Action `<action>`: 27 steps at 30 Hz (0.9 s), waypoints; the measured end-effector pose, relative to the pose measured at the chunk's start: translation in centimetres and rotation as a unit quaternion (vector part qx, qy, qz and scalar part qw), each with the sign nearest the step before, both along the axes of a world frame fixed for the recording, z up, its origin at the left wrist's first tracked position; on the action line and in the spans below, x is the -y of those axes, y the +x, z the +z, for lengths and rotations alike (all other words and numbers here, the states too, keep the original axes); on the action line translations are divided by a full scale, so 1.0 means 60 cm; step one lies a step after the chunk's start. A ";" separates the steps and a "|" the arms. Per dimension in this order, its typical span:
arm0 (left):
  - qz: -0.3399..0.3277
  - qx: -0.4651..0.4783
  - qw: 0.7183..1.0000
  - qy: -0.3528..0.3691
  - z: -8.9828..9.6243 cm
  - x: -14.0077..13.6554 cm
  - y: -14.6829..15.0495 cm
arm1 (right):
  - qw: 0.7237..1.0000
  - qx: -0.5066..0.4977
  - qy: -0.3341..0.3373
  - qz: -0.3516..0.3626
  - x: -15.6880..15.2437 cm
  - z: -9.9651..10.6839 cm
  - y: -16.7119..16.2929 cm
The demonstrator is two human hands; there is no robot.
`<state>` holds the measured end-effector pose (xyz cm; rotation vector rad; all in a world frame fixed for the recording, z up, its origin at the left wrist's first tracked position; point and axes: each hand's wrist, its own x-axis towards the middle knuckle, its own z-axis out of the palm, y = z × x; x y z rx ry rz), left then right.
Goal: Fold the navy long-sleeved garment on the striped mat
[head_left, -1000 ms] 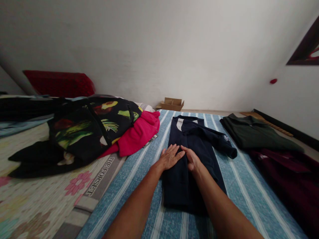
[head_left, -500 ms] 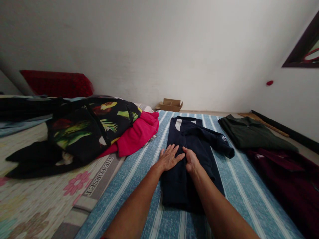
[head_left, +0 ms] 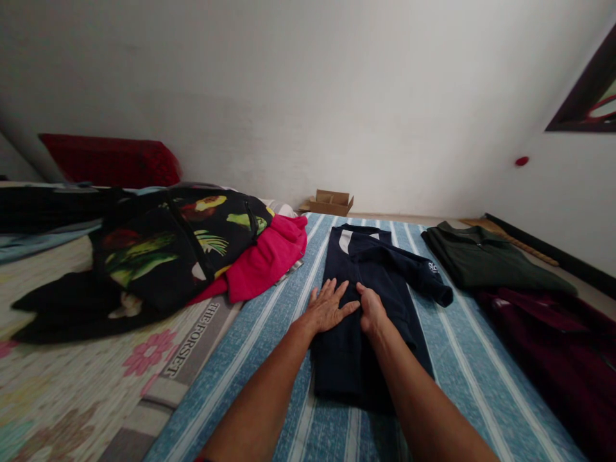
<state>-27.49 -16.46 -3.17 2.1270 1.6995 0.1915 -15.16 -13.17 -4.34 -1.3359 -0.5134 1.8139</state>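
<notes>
A navy jacket or sweatshirt (head_left: 337,366) lies lengthwise in front of me, its left side folded inward. White patches show near its collar, and one sleeve (head_left: 418,273) with a white emblem reaches out to the right. My left hand (head_left: 330,308) rests flat on the folded part, fingers spread. Close beside it, my right hand (head_left: 373,311) is closed at the fold's inner edge, thumb along the top and the other fingers curled and partly hidden against the cloth.
Blue striped bedding (head_left: 269,340) lies under the garment. Dark green (head_left: 495,256) and maroon (head_left: 543,346) folded clothes lie to the right. To the left are a black fruit-print garment (head_left: 149,250) and a pink one (head_left: 269,256). A cardboard box (head_left: 332,204) stands by the wall.
Both hands have shifted very slightly to the right on the navy garment. The garment itself looks unchanged.
</notes>
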 end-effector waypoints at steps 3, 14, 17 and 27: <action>0.000 0.000 1.000 0.000 -0.001 0.001 0.001 | 1.000 0.007 -0.012 -0.003 0.000 0.001 0.002; 0.003 -0.025 1.000 -0.004 -0.003 0.000 0.004 | 0.994 0.084 0.025 -0.068 0.009 0.021 -0.003; -0.002 -0.042 0.999 0.001 -0.009 -0.002 0.004 | 0.990 0.114 0.037 -0.079 0.007 0.025 -0.001; 0.000 -0.091 0.996 0.028 -0.012 0.002 0.012 | 0.976 0.173 0.092 -0.093 0.019 0.025 0.007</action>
